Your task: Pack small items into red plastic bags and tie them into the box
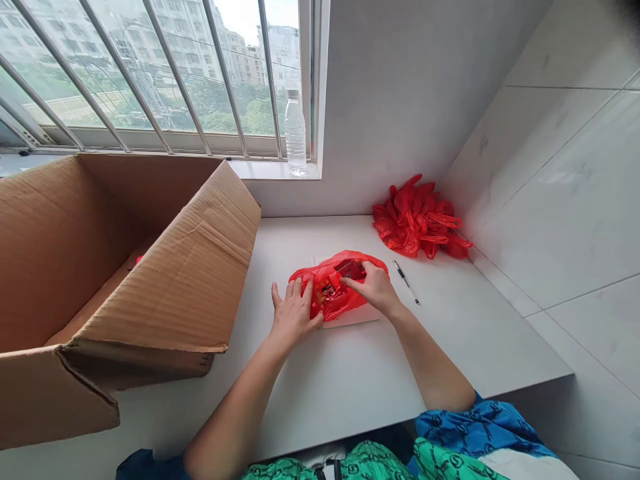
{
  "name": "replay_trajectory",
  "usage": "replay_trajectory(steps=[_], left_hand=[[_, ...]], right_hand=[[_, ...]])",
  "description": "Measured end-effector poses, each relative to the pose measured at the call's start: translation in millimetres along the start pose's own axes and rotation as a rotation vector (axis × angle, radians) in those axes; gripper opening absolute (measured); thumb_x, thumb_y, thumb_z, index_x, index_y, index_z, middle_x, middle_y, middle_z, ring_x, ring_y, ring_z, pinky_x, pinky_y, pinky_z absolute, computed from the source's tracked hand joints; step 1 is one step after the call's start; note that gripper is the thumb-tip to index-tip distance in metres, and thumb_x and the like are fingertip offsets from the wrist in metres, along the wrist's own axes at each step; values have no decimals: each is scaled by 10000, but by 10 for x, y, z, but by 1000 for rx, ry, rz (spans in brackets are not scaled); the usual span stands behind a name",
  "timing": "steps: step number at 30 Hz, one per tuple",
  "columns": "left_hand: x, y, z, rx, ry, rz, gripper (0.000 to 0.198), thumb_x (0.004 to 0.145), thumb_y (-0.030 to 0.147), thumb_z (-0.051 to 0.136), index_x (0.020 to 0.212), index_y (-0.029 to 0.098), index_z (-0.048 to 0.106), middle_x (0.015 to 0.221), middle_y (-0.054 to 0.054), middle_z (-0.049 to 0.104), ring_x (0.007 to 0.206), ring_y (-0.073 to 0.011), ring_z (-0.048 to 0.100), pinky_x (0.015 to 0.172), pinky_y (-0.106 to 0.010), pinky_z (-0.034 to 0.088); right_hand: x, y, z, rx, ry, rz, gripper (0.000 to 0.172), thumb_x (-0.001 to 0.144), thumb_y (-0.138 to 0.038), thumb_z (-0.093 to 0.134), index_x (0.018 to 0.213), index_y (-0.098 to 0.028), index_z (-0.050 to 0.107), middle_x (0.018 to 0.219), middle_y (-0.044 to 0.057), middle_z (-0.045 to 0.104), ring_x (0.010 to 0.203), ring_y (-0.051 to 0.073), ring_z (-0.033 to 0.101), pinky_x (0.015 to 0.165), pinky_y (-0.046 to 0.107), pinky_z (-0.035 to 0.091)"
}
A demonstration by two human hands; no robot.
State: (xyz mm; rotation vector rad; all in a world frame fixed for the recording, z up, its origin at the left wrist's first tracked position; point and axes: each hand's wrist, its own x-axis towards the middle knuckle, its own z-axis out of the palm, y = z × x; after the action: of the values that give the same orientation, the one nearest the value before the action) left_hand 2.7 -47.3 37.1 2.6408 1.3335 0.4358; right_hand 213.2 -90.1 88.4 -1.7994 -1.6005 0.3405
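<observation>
A thin red plastic bag (351, 308) lies on the white table, its mouth spread towards me. Inside it show small shiny red packets (330, 291) with dark and gold print, too small to read. My left hand (293, 315) rests against the bag's left side, fingers stretched and apart. At the right side, my right hand (376, 288) has its thumb pointing into the mouth and its fingers curled on the bag's edge. Whether a packet is also between those fingers is hidden. Under the bag a flat white sheet or pad (353, 319) sticks out.
A big open cardboard box (175, 267) stands at the left, something red barely visible inside. Right of the bag lies a pen (406, 281). A heap of red plastic bags (417, 220) sits against the wall. A clear bottle (295, 137) stands on the sill of the barred window.
</observation>
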Motion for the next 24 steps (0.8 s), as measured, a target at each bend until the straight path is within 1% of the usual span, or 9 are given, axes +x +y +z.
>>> replay_trajectory(steps=[3,5,7,9,11,13,16,19,24], left_hand=[[20,-7,-85,-112,101,7,631,881,449,579,1445,197,452,1460,-191,482,1338,-348,445,1153,-668,101],[30,5,-155,-227,208,9,510,934,490,526,1382,249,514,1352,-123,597,1265,-295,517,1157,-591,181],[36,23,-206,-343,275,11,378,967,484,493,1270,282,593,1175,-52,701,1154,-245,588,1128,-512,255],[38,39,-221,-440,290,20,293,971,461,506,1154,279,644,1040,-15,739,1054,-217,633,1098,-471,286],[40,46,-202,-528,289,30,246,958,438,539,1071,258,662,1000,-6,745,998,-203,656,1102,-459,282],[41,43,-170,-609,296,38,209,943,415,568,1018,242,659,992,-5,745,973,-196,669,1117,-451,274],[47,31,-135,-677,315,45,175,927,397,594,968,237,652,974,0,742,955,-195,675,1135,-449,266],[53,31,-129,-715,313,41,180,934,400,586,986,243,657,965,3,743,928,-188,681,1157,-448,250],[48,46,-157,-645,314,58,247,997,367,466,1121,260,651,1100,-17,735,991,-178,670,1176,-461,228]], right_hand=[[-33,-42,12,253,-90,106,412,780,-530,733,990,-190,635,928,56,735,839,220,694,737,328,540],[-67,-80,44,405,-227,99,393,787,-501,732,1025,-209,623,961,45,727,856,214,695,728,319,551],[-108,-118,93,507,-308,49,370,795,-467,733,1049,-233,599,956,18,708,860,194,687,728,299,552],[-149,-148,144,512,-313,13,349,788,-464,739,1010,-247,578,876,-15,677,800,173,666,696,283,541],[-179,-168,177,465,-300,-3,350,782,-481,740,977,-253,560,814,-36,647,737,160,639,660,277,527],[-189,-181,180,443,-324,-17,373,786,-502,733,1003,-256,556,843,-28,654,756,166,639,670,284,529],[-171,-189,157,526,-396,-13,361,890,-562,585,1055,-241,582,943,10,671,866,183,653,743,303,535],[-142,-175,163,613,-363,13,394,946,-578,468,982,-217,622,887,6,651,824,166,630,727,286,515],[-114,-100,191,610,-253,32,388,926,-578,514,816,-215,598,720,-14,594,675,153,581,636,278,494]])
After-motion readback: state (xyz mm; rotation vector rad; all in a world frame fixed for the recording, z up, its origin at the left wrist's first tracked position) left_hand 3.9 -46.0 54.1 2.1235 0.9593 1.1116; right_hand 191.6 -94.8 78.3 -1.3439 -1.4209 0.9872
